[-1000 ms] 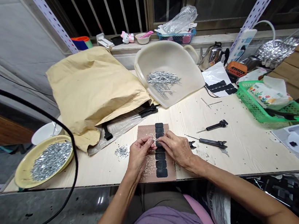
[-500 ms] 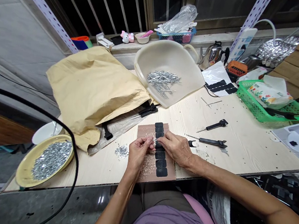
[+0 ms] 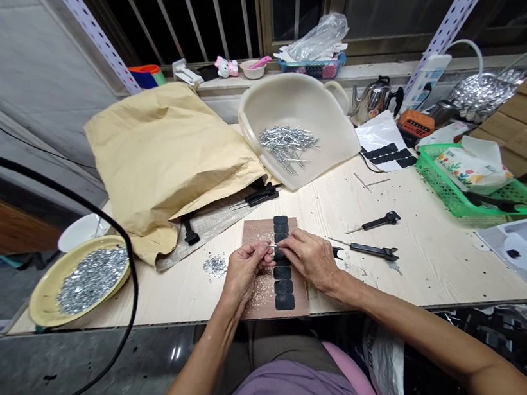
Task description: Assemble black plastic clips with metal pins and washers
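Barely shifted, the right hand (image 3: 310, 259) overlaps the board's (image 3: 300, 291) edge beside bare tabletop (image 3: 323, 207).

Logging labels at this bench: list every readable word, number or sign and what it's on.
"20V", upside down, probable reading: orange-and-black device.
Too small or blurred: blue print on the white upright pack; sticker on the steel kettle; lettering on the white sack.
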`<state>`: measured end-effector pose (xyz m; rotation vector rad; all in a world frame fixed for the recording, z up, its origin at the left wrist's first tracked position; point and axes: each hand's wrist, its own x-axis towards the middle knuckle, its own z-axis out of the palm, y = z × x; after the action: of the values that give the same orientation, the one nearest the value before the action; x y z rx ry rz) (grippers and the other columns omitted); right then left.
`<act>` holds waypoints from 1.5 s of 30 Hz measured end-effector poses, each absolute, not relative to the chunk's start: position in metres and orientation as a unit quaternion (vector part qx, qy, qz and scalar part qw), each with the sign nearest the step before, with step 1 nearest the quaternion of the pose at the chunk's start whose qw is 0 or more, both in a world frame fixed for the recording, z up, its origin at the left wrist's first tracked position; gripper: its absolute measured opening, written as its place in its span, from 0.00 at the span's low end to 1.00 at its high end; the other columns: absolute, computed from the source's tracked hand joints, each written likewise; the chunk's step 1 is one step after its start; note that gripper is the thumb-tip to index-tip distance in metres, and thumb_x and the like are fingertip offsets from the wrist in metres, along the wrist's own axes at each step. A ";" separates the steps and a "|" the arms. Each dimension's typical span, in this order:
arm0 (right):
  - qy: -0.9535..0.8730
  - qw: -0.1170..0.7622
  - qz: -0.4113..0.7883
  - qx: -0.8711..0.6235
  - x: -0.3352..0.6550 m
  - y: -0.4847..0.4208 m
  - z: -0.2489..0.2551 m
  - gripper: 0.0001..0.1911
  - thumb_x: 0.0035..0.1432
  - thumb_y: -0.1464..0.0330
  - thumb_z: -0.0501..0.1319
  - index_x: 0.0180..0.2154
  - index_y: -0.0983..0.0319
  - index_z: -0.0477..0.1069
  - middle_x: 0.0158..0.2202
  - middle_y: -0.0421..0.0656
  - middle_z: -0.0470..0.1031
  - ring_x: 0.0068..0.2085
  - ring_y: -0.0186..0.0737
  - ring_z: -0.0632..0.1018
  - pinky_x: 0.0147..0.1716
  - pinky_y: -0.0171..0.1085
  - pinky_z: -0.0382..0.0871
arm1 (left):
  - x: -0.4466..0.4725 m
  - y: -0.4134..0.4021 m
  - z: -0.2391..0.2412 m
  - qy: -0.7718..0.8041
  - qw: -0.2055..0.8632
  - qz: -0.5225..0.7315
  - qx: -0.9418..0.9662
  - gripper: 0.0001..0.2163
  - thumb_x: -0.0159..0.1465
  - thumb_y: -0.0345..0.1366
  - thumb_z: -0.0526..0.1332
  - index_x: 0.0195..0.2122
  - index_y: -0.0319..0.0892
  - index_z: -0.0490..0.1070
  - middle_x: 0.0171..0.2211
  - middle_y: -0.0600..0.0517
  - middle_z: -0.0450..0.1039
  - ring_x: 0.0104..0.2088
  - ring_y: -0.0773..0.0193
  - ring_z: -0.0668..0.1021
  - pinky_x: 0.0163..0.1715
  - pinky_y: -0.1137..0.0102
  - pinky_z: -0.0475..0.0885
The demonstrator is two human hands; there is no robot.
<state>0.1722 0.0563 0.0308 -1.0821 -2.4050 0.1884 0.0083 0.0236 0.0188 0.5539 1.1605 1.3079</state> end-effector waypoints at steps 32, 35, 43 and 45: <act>-0.891 0.252 -0.025 -0.376 0.173 0.052 0.024 0.12 0.65 0.67 0.50 0.35 0.60 0.72 0.30 0.42 0.70 0.34 0.35 0.68 0.31 0.35 0.54 | 0.015 0.022 0.013 0.505 0.599 0.568 0.252 0.14 0.47 0.40 0.70 0.24 0.34 0.71 0.18 0.56 0.68 0.16 0.75 0.68 0.18 0.77 0.69; -0.893 0.247 -0.017 -0.375 0.174 0.052 0.024 0.12 0.65 0.67 0.51 0.35 0.60 0.71 0.30 0.42 0.71 0.35 0.36 0.69 0.32 0.36 0.54 | 0.016 0.021 0.012 0.510 0.595 0.568 0.252 0.14 0.48 0.41 0.70 0.24 0.35 0.70 0.17 0.56 0.67 0.15 0.76 0.67 0.18 0.77 0.68; -0.885 0.233 0.049 -0.399 0.176 0.050 0.026 0.12 0.65 0.66 0.50 0.36 0.60 0.70 0.32 0.41 0.72 0.34 0.35 0.69 0.31 0.35 0.54 | 0.017 0.020 0.013 0.539 0.560 0.559 0.289 0.15 0.49 0.43 0.69 0.24 0.35 0.70 0.15 0.56 0.68 0.15 0.74 0.69 0.17 0.77 0.68; -0.893 0.239 -0.022 -0.381 0.176 0.050 0.025 0.12 0.65 0.68 0.50 0.34 0.60 0.71 0.31 0.42 0.71 0.35 0.37 0.68 0.33 0.37 0.53 | 0.018 0.020 0.015 0.533 0.588 0.553 0.253 0.15 0.47 0.42 0.70 0.23 0.35 0.70 0.16 0.57 0.67 0.14 0.76 0.67 0.16 0.78 0.68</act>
<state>0.1764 0.0501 0.0245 -1.0431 -2.4456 -0.0611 0.0178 0.0203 0.0149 0.5898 1.2429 1.2886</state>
